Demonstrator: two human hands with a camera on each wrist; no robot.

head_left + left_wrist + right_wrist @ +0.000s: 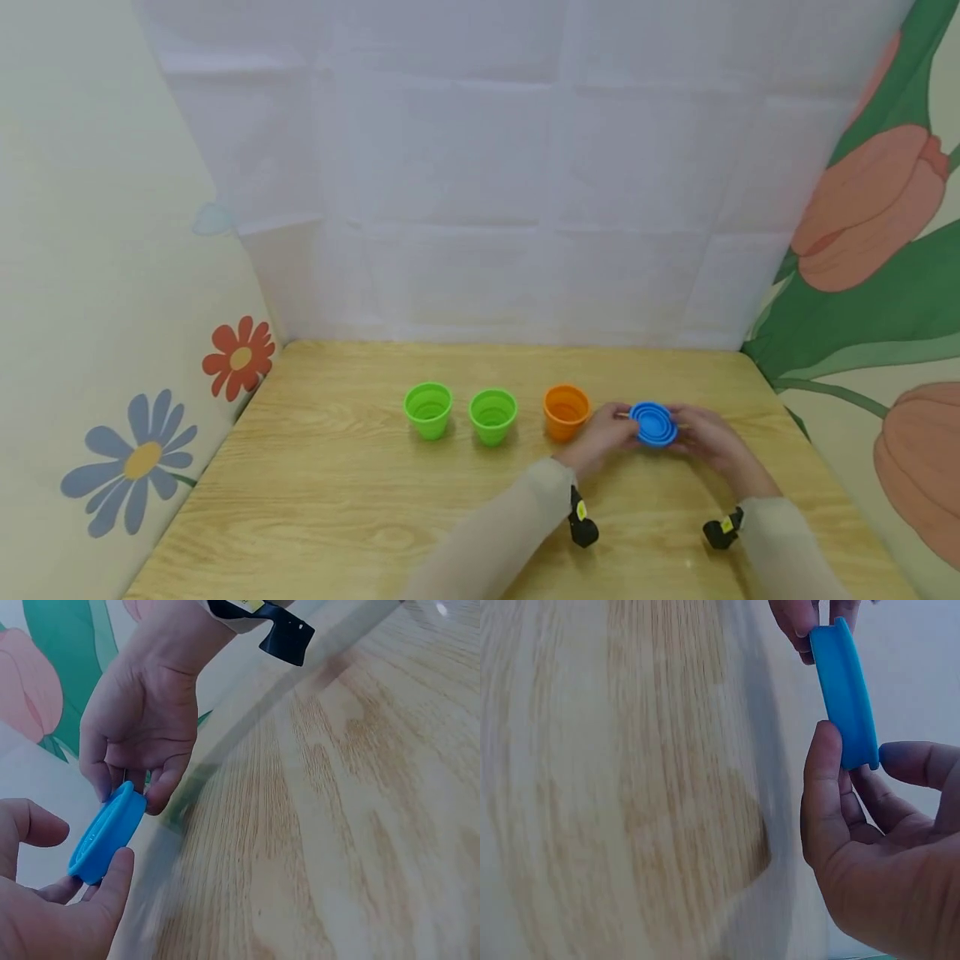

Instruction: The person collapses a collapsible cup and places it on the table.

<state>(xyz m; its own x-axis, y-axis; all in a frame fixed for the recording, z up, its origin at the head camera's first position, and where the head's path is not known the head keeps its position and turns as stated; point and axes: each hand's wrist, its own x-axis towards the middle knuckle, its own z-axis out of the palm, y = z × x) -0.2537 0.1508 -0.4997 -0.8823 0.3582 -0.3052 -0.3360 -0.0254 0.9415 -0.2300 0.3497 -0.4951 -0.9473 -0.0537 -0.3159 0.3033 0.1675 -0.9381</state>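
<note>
A blue collapsible cup, folded flat into a ring-like disc, is held up between both hands over the right part of the table. My left hand pinches its left edge between thumb and fingers. On the opposite edge, my right hand grips it the same way. In the left wrist view the blue cup stands tilted on its side, above the tabletop. From the right wrist, the cup shows its thin side, with the right thumb against it.
An orange cup stands unfolded just left of my left hand. Further left are two unfolded green cups in the same row. The wooden table meets a white sheet at the back and painted walls at both sides.
</note>
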